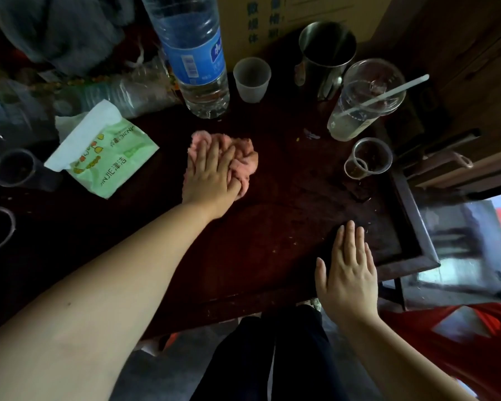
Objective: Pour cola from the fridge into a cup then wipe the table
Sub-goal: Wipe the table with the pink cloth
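As left hand (211, 172) presses cloth (245, 157), pack (110, 157) reads "NJIE".

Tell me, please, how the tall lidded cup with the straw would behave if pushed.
The lidded cup holds only a little pale liquid, so it is probably light and tips easily. Its thin clear plastic would likely flex when squeezed. The lid may limit spilling.

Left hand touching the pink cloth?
Touching. Head view: the left hand lies flat on the pink cloth, fingers pressing it against the table.
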